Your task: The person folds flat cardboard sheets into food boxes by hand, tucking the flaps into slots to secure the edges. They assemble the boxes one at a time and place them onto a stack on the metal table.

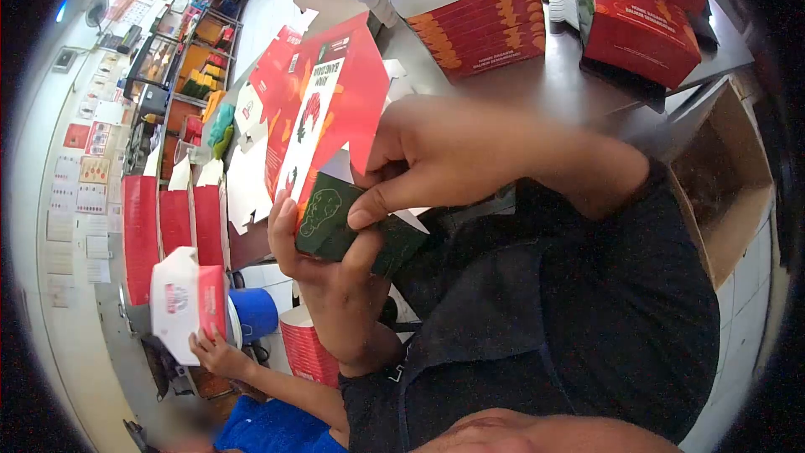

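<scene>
In the head view, both hands are together on one piece, the printed carton [317, 117], which lies just left of centre, its red panels reaching towards 11 o'clock and its dark green panel nearest the wearer. The left hand [331, 260] cups the green panel from below, fingers on its left edge. The right hand [453, 147] comes in from 2 o'clock, thumb pressed on the green face, the other fingers curled at the red panel's edge; exactly what they grip is hidden.

To handle the card well, it seems best to let the left hand carry the weight and keep the green panel flat, while the right thumb presses close to the crease instead of mid-panel, where card may buckle. Even, light pressure should spare the print and the narrow white flaps. The long red part looks ready to swing, so holding it clear of the loose carton sheets [247, 117] at 10 o'clock would avoid snags.

A stack of red cartons [486, 29] stands at 1 o'clock and a brown cardboard box [755, 193] at 3. At 8 o'clock, a co-worker's hand [220, 358] holds a separate red-and-white carton [210, 302], apart from the wearer's.
</scene>
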